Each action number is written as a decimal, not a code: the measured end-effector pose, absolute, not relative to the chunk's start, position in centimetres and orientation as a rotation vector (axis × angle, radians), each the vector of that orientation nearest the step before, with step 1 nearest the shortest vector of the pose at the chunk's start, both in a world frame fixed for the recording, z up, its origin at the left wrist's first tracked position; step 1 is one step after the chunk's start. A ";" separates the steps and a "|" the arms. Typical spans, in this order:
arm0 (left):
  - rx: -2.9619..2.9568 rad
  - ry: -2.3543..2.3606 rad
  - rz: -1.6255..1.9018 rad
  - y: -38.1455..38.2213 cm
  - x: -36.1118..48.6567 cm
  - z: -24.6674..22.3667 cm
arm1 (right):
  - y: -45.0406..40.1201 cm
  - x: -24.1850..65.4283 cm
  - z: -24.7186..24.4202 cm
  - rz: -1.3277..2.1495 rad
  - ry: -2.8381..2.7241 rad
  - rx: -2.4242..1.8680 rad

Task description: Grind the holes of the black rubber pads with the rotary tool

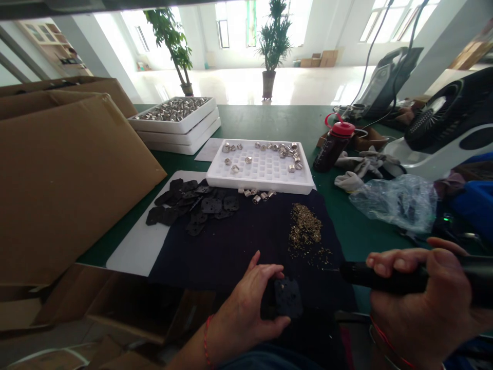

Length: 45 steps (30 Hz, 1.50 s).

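Observation:
My left hand [250, 303] holds a square black plate [288, 298] by its edges, between thumb and fingers, at the front of the dark cloth [246, 241]. Wrapped round a black powered screwdriver [385, 276] is my right hand [431, 293], at the lower right; the thin bit points left toward a heap of small brass-coloured screws [305, 228]. More black plates [211, 205] lie piled on the left of the cloth. Behind them a white tray [260, 180] holds silver metal parts [283, 150], and several similar parts [256, 198] lie along its front edge.
Cardboard boxes [69, 180] stand at the left. Stacked white trays [181, 137] filled with metal parts are at the back left. On the right are a red-capped bottle [333, 144], gloves [362, 167], a plastic bag [400, 200] and a black-and-white fan [442, 121].

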<state>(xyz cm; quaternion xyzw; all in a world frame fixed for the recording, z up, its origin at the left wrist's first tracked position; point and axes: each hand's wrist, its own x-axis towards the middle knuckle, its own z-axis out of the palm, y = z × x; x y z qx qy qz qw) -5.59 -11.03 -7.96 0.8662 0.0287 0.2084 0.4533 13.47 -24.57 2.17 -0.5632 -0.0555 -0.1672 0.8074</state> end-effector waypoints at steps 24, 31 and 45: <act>2.092 0.081 0.449 -11.0 -5.3 -7.8 | -23.9 8.9 1.5 0.083 -0.187 -1.041; 2.093 0.093 0.431 -11.0 -5.4 -7.7 | -23.5 8.8 1.3 0.081 -0.189 -1.061; 2.091 0.111 0.400 -11.1 -5.2 -7.5 | -21.8 7.8 2.5 0.113 -0.528 -1.072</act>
